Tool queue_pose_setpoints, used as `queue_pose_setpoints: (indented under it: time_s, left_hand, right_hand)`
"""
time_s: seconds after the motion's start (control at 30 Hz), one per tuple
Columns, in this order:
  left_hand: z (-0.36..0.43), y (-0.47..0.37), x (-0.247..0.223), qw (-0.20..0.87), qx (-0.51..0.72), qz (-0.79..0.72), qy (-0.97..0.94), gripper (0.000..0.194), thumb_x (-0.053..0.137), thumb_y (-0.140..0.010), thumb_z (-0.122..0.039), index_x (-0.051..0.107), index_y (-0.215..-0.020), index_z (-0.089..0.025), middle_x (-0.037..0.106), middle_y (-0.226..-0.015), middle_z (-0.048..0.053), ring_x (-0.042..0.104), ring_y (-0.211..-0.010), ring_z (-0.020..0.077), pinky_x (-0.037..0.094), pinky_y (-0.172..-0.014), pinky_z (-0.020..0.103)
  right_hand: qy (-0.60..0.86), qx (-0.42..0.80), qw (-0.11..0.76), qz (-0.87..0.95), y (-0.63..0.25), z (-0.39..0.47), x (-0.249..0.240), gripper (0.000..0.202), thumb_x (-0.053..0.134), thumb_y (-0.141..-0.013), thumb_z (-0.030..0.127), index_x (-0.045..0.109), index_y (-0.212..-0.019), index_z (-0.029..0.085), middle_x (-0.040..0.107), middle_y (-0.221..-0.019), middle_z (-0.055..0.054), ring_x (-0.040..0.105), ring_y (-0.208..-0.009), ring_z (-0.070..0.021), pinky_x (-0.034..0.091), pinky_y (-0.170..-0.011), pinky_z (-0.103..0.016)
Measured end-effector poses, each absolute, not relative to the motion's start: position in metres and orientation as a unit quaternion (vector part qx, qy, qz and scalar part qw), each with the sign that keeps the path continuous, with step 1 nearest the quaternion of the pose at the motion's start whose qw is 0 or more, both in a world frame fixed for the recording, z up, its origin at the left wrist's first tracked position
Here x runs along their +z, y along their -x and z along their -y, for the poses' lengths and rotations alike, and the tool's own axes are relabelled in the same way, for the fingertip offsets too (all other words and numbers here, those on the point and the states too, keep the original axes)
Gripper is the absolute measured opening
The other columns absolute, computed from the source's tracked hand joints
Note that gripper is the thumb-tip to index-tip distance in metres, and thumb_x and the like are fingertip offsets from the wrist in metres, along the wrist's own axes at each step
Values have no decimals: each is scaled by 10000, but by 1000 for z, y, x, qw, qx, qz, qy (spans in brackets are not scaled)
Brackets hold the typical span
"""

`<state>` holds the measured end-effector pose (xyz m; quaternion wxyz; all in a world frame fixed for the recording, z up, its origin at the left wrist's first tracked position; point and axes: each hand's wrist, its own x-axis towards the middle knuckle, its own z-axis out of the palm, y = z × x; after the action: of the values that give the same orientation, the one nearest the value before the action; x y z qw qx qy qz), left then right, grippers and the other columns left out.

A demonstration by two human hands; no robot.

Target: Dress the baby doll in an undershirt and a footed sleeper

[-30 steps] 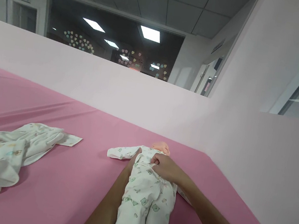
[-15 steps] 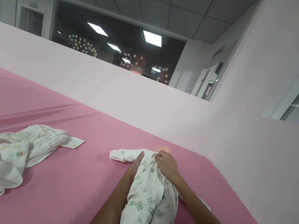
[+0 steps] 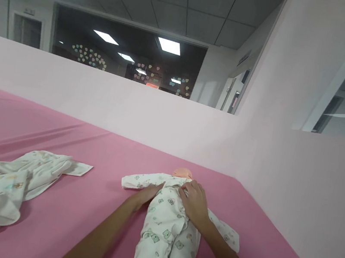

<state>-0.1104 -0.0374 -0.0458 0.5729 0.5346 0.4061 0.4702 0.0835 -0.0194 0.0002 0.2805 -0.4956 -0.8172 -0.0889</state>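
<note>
A doll lies on its back, its peach-coloured head (image 3: 182, 173) at the far end. It wears a white baby outfit (image 3: 163, 219) printed with green bears, with one sleeve stretched out to each side. At the doll's left-hand edge in view, my left hand (image 3: 148, 193) rests along the chest below the sleeve, fingers extended and the tips partly hidden by cloth. My right hand (image 3: 196, 202) is bent over the upper chest near the neckline, its thumb and fingers drawn together on the fabric. The outfit's front overlaps in a loose fold near the waist.
A crumpled white printed baby garment (image 3: 16, 183) lies to the left on the pink sheet (image 3: 72, 226). A low white wall (image 3: 123, 108) with windows above borders the far side, meeting another wall (image 3: 307, 189) at the right corner.
My left hand has slid lower along the doll's side, with its forearm farther left. My right hand has shifted slightly down and right. More of the head and right-side sleeve shows.
</note>
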Motion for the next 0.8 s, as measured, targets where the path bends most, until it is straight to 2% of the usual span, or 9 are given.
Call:
queue_pose_setpoints:
  time_s: [0.1,0.17,0.33,0.4,0.47,0.6,0.7,0.8]
  left_hand:
    - [48,128,-37,409,378,-537,-633,496,556,-748,-677,607,-816,-189,632,-849,48,562,-819,233,427,-715,320]
    - [52,130,-31,308,356,-562,-680,439,543,-775,-631,574,-806,-194,599,-831,18,529,-754,189,394,-663,285]
    - [47,114,-29,93,389,-596,-697,243,409,-887,-322,425,-676,-204,510,-696,-7,443,-656,150,296,-608,274]
    - [46,110,-27,63,400,-606,-685,231,339,-891,-225,359,-662,-210,463,-649,-13,401,-622,150,267,-601,284]
    - [49,110,-23,57,421,-601,-677,223,305,-903,-204,333,-682,-216,446,-639,-22,388,-600,148,265,-592,283]
    - [75,119,-14,89,452,-557,-691,233,279,-952,-289,373,-747,-228,484,-681,-22,430,-609,155,290,-573,273]
    - [101,126,-16,96,431,-537,-719,240,264,-968,-321,411,-802,-230,539,-756,-8,471,-675,168,324,-617,278]
    - [119,131,-27,82,394,-557,-727,224,277,-960,-319,414,-806,-231,547,-783,2,479,-725,183,331,-658,290]
  right_hand:
    - [484,-109,296,816,-82,26,-6,242,449,-945,224,622,-780,185,603,-905,-78,527,-878,-222,382,-795,-335]
    - [465,-107,291,829,-78,31,-8,268,435,-945,197,603,-736,187,601,-866,-66,532,-838,-208,383,-781,-332]
    - [359,-55,262,894,-63,49,-3,272,418,-946,172,606,-751,194,617,-846,-35,549,-839,-182,383,-798,-313]
    - [318,-28,245,915,-57,54,1,293,391,-955,166,602,-755,194,629,-830,-21,563,-834,-168,386,-805,-297]
    - [308,-16,227,924,-53,56,5,321,366,-965,177,598,-743,190,647,-826,-20,577,-808,-161,390,-775,-284]
    - [355,-23,195,914,-47,48,7,320,360,-968,245,656,-858,195,699,-930,-47,617,-867,-189,390,-753,-285]
    - [417,-25,161,894,-46,38,4,333,371,-955,289,691,-957,193,719,-998,-84,640,-924,-227,391,-742,-302]
    - [443,-21,152,883,-45,32,1,286,435,-898,248,706,-940,169,726,-994,-118,657,-889,-250,387,-701,-314]
